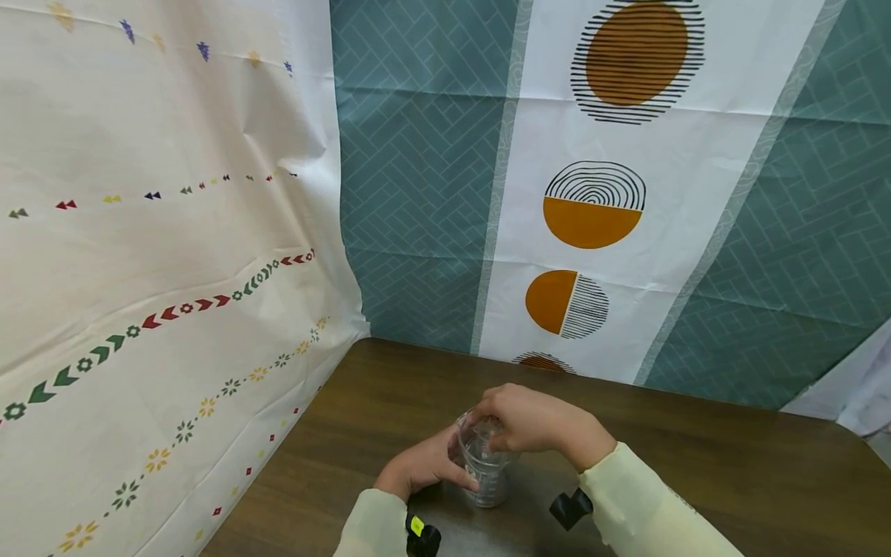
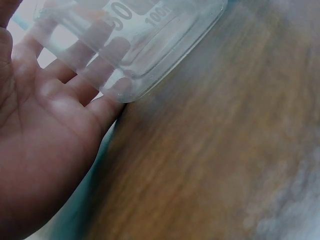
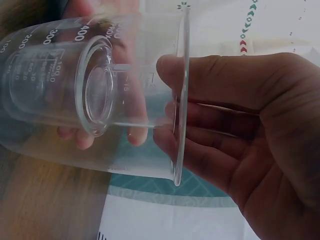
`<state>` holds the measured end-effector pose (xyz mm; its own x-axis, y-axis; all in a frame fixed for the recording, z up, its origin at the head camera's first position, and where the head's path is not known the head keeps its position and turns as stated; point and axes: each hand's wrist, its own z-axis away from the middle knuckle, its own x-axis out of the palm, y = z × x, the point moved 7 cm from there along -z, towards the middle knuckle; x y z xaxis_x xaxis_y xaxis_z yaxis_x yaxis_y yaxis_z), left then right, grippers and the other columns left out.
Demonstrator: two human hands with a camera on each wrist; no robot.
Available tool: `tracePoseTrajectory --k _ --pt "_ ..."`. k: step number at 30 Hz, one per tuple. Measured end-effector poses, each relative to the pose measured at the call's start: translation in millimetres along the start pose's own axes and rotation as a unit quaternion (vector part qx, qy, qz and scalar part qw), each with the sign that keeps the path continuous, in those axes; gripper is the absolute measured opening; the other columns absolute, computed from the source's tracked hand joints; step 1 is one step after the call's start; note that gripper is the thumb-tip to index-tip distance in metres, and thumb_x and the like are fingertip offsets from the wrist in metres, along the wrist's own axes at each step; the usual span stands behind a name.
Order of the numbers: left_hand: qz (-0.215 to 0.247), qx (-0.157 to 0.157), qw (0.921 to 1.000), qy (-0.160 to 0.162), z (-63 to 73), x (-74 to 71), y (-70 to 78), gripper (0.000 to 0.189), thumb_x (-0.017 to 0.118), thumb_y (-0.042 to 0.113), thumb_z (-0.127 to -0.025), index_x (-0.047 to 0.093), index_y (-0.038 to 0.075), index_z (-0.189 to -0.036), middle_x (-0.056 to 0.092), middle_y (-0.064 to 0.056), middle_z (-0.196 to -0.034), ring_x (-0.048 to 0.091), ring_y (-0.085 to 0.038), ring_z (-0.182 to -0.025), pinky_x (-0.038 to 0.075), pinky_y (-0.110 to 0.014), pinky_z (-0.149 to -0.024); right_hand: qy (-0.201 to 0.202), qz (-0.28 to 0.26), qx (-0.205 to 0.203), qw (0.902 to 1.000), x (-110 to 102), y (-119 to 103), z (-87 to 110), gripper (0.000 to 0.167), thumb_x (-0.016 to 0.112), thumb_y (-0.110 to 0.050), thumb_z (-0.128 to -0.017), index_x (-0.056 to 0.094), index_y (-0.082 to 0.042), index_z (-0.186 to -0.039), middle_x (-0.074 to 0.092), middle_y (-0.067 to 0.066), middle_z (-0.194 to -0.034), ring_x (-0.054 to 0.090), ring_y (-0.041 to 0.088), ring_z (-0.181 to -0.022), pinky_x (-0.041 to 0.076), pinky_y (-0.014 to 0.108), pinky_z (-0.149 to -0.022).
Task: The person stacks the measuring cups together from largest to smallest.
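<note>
A large clear beaker (image 1: 489, 486) with printed volume marks stands on the table. My left hand (image 1: 426, 463) grips its side, thumb in front and fingers behind. Inside it sits a smaller graduated beaker (image 3: 37, 85), marked up to 100, whose rim shows in the right wrist view. My right hand (image 1: 532, 422) reaches into the large beaker's mouth from above. Between its thumb and fingers it pinches another small clear graduated vessel (image 3: 151, 107), with the base at the smaller beaker's rim. In the left wrist view the large beaker's base (image 2: 170, 60) is by my little finger.
The dark wooden table (image 1: 696, 464) spreads out around the beakers. A cream patterned cloth (image 1: 174, 309) hangs along the left side, and a green and white printed curtain (image 1: 418, 232) hangs behind the table. Black wrist cameras (image 1: 572, 508) sit at both sleeves.
</note>
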<state>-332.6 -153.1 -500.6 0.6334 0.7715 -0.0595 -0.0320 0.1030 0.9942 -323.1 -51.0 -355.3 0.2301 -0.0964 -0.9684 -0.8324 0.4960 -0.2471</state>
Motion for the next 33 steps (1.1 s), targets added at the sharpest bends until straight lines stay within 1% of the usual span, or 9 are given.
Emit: tracePoseTrajectory --k 4,10,13,21,28,33 --pt "0.009 0.012 0.9999 -0.006 -1.3 0.9 1.3 0.104 0.081 0.012 -0.078 0.013 0.025 -0.155 0.03 -0.002 -0.156 0.038 -0.022 -0.138 0.034 -0.043 -0.114 -0.003 0.003 0.0 1.0 1.3 -0.5 -0.5 0.034 0.077 -0.016 -0.081 0.071 -0.014 -0.114 0.067 -0.002 -0.105 0.059 0.008 -0.086 0.051 0.018 -0.072" --pt "0.017 0.039 0.9989 -0.02 -4.5 1.9 3.2 0.101 0.079 0.009 -0.078 0.016 0.03 -0.153 0.031 0.004 -0.155 0.039 -0.016 -0.136 0.036 -0.033 -0.111 -0.008 0.003 0.004 1.0 3.6 -0.7 -1.9 0.032 0.078 -0.015 -0.079 0.072 -0.013 -0.11 0.066 -0.003 -0.101 0.059 0.009 -0.084 0.051 0.018 -0.069" --pt "0.02 0.044 0.9985 -0.026 -4.7 2.6 3.2 0.1 0.079 0.007 -0.078 0.017 0.031 -0.153 0.032 0.004 -0.155 0.04 -0.015 -0.136 0.037 -0.03 -0.11 -0.011 0.004 0.001 0.9999 4.9 -1.3 -2.4 0.031 0.079 -0.015 -0.079 0.072 -0.014 -0.109 0.066 -0.004 -0.1 0.058 0.008 -0.085 0.051 0.018 -0.071" --pt "0.014 0.037 0.9991 -0.016 -4.2 2.2 1.0 0.102 0.08 0.01 -0.078 0.015 0.029 -0.154 0.032 0.002 -0.155 0.04 -0.016 -0.135 0.037 -0.034 -0.111 -0.016 0.014 -0.01 0.9997 7.6 -3.1 -3.7 0.031 0.08 -0.017 -0.078 0.072 -0.014 -0.107 0.068 -0.005 -0.101 0.058 0.006 -0.088 0.052 0.019 -0.074" --pt "0.012 0.027 0.9995 -0.013 -3.8 2.2 -0.4 0.101 0.08 0.011 -0.078 0.016 0.03 -0.154 0.033 0.002 -0.154 0.041 -0.018 -0.134 0.036 -0.039 -0.112 -0.019 0.019 -0.013 0.9996 11.7 -2.6 -5.9 0.028 0.079 -0.014 -0.078 0.073 -0.014 -0.105 0.069 -0.006 -0.102 0.059 0.004 -0.087 0.052 0.019 -0.075" --pt "0.007 0.024 0.9997 -0.009 -2.7 2.1 0.1 0.1 0.08 0.011 -0.078 0.017 0.029 -0.153 0.035 0.002 -0.153 0.042 -0.018 -0.133 0.037 -0.039 -0.112 -0.026 0.028 -0.007 0.9993 15.1 -2.0 -6.9 0.027 0.079 -0.015 -0.078 0.073 -0.014 -0.105 0.07 -0.007 -0.106 0.062 0.006 -0.094 0.053 0.021 -0.079"
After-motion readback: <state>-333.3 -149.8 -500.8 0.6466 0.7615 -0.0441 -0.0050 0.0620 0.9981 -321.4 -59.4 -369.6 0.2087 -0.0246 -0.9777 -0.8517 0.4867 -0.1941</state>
